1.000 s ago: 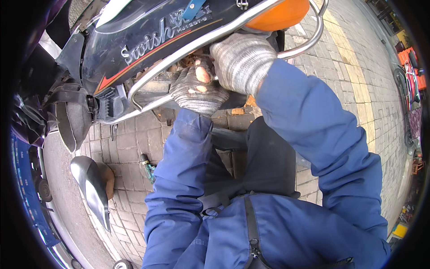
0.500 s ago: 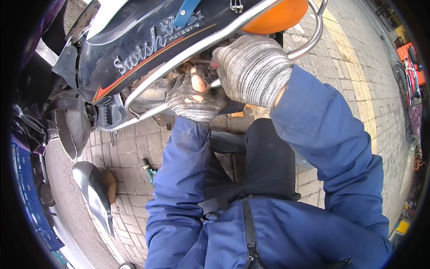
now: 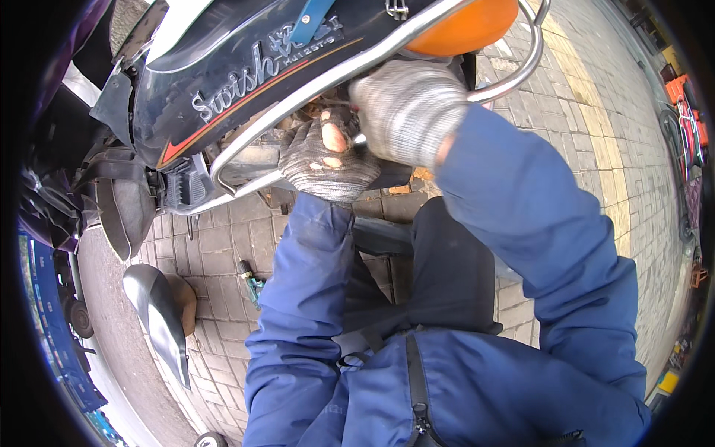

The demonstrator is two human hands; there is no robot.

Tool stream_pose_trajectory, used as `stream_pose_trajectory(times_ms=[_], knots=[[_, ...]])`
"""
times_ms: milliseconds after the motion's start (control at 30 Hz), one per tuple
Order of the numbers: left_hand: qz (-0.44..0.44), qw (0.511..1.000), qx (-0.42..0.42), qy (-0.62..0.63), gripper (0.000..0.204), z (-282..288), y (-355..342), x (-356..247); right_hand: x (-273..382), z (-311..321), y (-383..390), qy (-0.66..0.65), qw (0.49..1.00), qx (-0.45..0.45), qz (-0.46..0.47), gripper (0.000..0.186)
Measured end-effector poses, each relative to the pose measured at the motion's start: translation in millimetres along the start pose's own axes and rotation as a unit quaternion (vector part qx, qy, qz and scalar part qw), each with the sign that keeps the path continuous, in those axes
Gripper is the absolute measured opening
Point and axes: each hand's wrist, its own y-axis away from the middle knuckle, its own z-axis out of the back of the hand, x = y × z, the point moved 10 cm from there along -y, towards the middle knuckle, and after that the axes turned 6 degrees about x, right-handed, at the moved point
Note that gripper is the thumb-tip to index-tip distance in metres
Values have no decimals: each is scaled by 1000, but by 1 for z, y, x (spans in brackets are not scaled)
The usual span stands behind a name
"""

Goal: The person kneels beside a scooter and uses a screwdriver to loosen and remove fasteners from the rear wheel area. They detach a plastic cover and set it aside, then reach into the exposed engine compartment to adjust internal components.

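Both hands wear grey striped knit gloves and work low on the side of a dark scooter [image 3: 167, 123], under its chrome guard bar [image 3: 287, 108]. My left hand [image 3: 328, 160] is curled in at the lower rail, bare fingertips poking out through the worn glove. What its fingers grip is hidden. Close on its right, my right hand [image 3: 406, 112] is closed in a fist below the orange lamp lens [image 3: 469, 30]. Motion smears it, and whatever it holds is out of sight behind the glove. Dirty mechanical parts show in the gap beside the left fingers.
A green-and-black cordless drill [image 3: 251, 283] lies on the paving [image 3: 216, 246] left of my left forearm. Farther left rests a loose black-and-silver body panel [image 3: 158, 316]. At the far right edge stand orange items [image 3: 679, 89]. A blue vehicle [image 3: 56, 328] shows at the far left.
My right hand has shifted slightly left and turned, its forearm swinging left with it, and is now blurred. My left hand stays in nearly the same place.
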Motion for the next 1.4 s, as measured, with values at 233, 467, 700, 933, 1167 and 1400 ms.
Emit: stream_pose_trajectory(times_ms=[233, 467, 700, 933, 1167, 1400], knots=[[35, 981, 35, 187, 77, -4, -11, 1, -3, -14, 3, 10, 996, 82, -38, 25], [37, 996, -8, -79, 80, 30, 4, -34, 1, -6, 5, 32, 998, 54, -25, 19], [27, 992, -69, -101, 83, 40, 6, -33, 2, 0, 3, 31, 998, 44, -24, 24], [-21, 990, -134, -49, 71, 41, 4, -33, 8, 2, -3, -16, 1000, 21, -11, 21], [-11, 980, -158, -117, 59, 57, 14, -52, -2, 5, 10, 29, 1000, 3, -11, 20], [-30, 973, -202, -105, 48, 66, 15, -60, -16, 10, 11, -17, 1000, -22, 8, 18]])
